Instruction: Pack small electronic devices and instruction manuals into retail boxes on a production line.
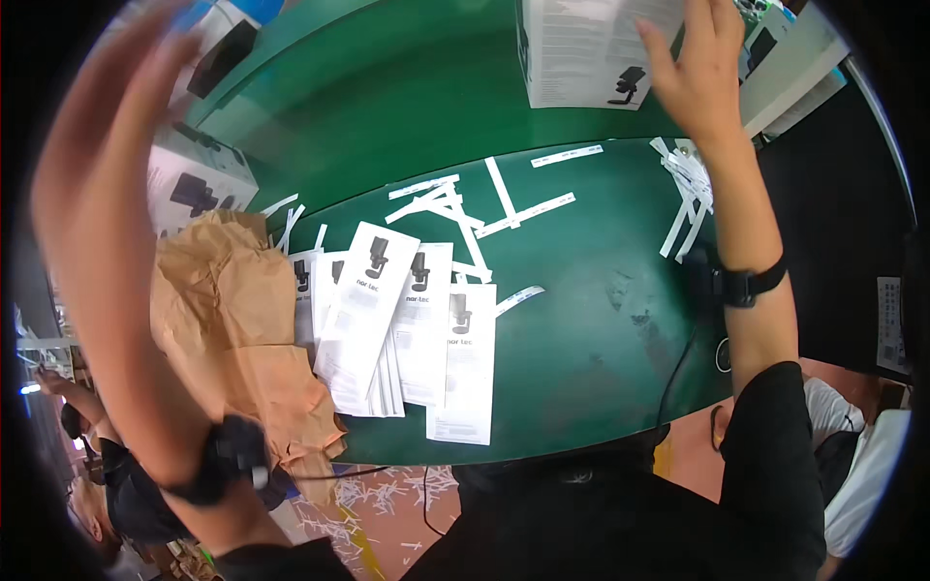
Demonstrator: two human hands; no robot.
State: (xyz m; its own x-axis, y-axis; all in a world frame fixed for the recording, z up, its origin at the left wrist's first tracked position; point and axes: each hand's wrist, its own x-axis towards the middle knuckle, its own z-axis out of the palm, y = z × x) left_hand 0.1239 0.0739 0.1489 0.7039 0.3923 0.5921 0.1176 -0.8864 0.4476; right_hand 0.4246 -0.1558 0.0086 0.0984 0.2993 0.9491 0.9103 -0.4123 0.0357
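My right hand (699, 73), fingers apart, is at the right side of a white box (581, 53) with a microphone picture. I cannot tell whether it touches the box. My left hand (145, 63) is raised at the far left, smeared by motion and partly cut off by the frame; its grip cannot be made out. Below, several white printed leaflets (368, 310) with microphone pictures lie in an overlapping pile on the green table (581, 368). Another leaflet (461, 387) lies at the pile's right, near the front edge.
Crumpled brown paper (232, 290) lies left of the leaflets. White paper strips (528, 213) are scattered mid-table, with a bunch of strips (686, 179) at the right. Another microphone box (199, 184) stands at the left. Strips litter the floor (387, 504); other people are at both sides.
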